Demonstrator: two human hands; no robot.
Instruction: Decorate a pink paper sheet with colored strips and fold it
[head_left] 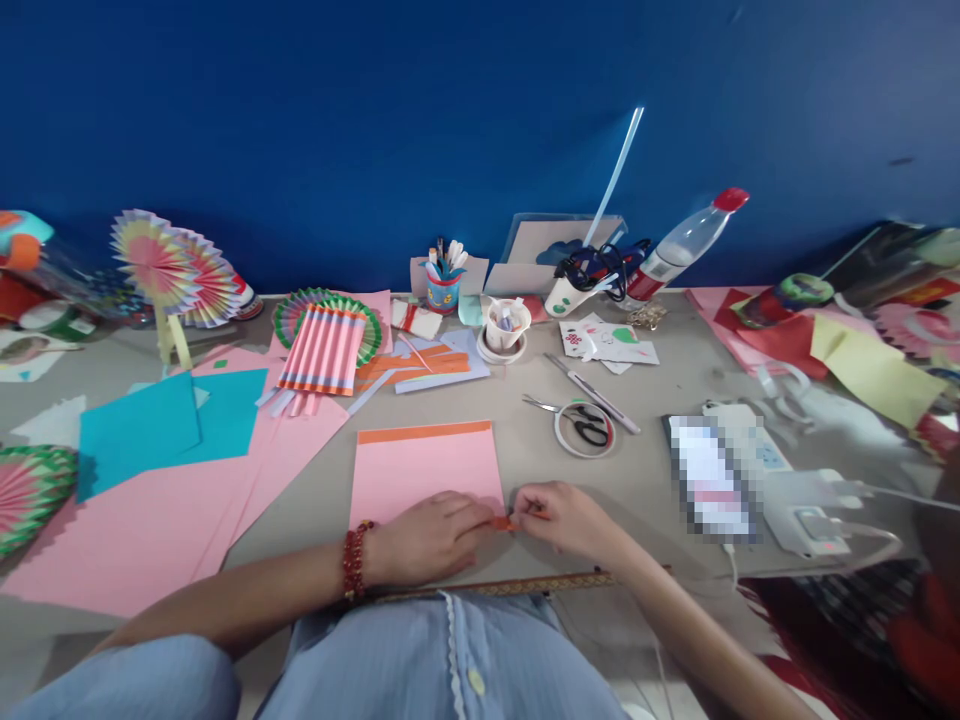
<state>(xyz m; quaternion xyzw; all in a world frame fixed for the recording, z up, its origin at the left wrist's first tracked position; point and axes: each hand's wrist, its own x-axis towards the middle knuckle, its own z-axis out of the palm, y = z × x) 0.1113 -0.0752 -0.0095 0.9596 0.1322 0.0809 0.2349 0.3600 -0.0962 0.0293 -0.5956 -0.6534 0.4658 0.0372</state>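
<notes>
A pink paper sheet (424, 465) with an orange strip along its far edge lies on the grey table (645, 480) in front of me. My left hand (431, 535), with a red bead bracelet at the wrist, rests flat on the sheet's near edge, fingers pressed down. My right hand (566, 515) is closed in a pinch on the end of an orange paper strip (504, 523) at the sheet's near right corner. The two hands almost touch at that corner.
Scissors (581, 420) lie on a tape roll to the right, beside a craft knife (592, 392). A phone (709, 475) and chargers sit further right. Blue paper (161, 430), large pink sheets, folded paper fans, a paper cup (506, 325) and a glue bottle (679, 245) crowd the back.
</notes>
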